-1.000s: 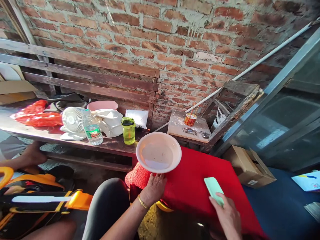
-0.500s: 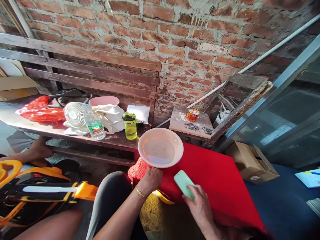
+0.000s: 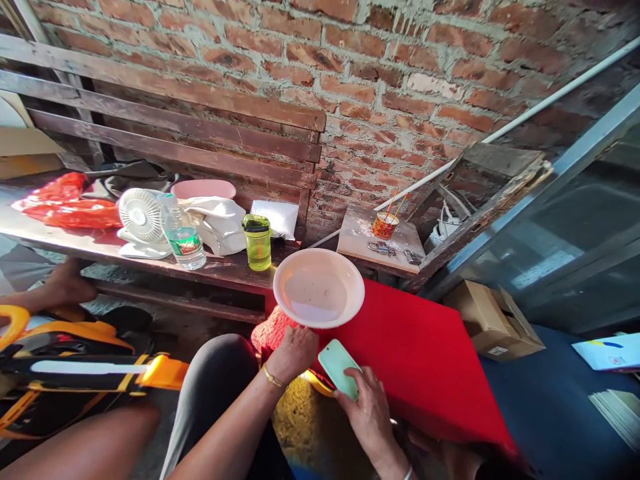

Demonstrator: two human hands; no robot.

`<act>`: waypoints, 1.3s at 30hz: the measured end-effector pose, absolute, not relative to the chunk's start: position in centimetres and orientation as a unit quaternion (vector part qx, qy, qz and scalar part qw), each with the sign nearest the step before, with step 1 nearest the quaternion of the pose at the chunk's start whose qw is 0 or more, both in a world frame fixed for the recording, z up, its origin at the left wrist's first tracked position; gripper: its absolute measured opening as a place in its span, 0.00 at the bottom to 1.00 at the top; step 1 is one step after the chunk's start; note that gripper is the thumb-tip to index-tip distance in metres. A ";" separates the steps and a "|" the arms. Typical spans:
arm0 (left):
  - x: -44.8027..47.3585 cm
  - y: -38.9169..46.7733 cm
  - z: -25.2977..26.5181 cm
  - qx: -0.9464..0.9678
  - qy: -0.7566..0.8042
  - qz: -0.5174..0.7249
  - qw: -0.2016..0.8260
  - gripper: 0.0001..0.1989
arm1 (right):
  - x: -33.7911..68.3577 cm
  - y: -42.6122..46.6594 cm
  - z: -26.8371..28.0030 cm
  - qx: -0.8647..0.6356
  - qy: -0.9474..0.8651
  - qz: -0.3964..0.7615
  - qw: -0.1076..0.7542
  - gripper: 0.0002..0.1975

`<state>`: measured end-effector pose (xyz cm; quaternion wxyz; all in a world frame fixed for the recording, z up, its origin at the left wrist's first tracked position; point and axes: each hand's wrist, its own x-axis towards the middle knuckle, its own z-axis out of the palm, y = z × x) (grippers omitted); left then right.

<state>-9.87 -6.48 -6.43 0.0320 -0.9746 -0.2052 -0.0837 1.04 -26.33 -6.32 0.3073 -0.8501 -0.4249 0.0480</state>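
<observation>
My right hand [image 3: 367, 403] grips a mint-green phone [image 3: 339, 367] by its lower right end, and the phone tilts over the near edge of the red-covered table [image 3: 415, 347]. Just below the near rim of a pale pink basin [image 3: 319, 320], my left hand [image 3: 295, 350] is closed, its fingers curled downward. What that hand holds, if anything, is hidden. Beside it lies a fuzzy red cloth [image 3: 270, 330]. The basin rests on the table corner with some clear liquid inside.
On the wooden bench [image 3: 235, 273] stand a yellow-green drink bottle [image 3: 257, 247], a clear water bottle [image 3: 185, 243], a white fan [image 3: 141, 215] and a red plastic bag [image 3: 70, 207]. A small side table [image 3: 350, 230] bears a paper cup [image 3: 385, 225] and padlocks. Right lies a cardboard box [image 3: 485, 320].
My right hand has moved left with the phone, closer to my left hand. My left hand has shifted slightly left and up. The whole view has shifted a little.
</observation>
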 end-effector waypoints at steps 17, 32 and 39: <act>-10.1 -6.5 -4.8 -0.976 -0.203 -0.081 0.005 0.10 | 2.2 -29.2 -5.5 -0.857 -0.357 0.056 0.368 0.18; -10.1 -6.3 -5.7 -0.977 -0.189 -0.093 0.016 0.13 | 12.2 -40.9 -2.7 -0.931 -0.025 0.029 0.364 0.25; -9.9 -5.7 -7.0 -0.971 -0.219 -0.091 0.006 0.13 | 4.4 -27.0 -3.6 -0.817 -0.358 0.202 0.403 0.13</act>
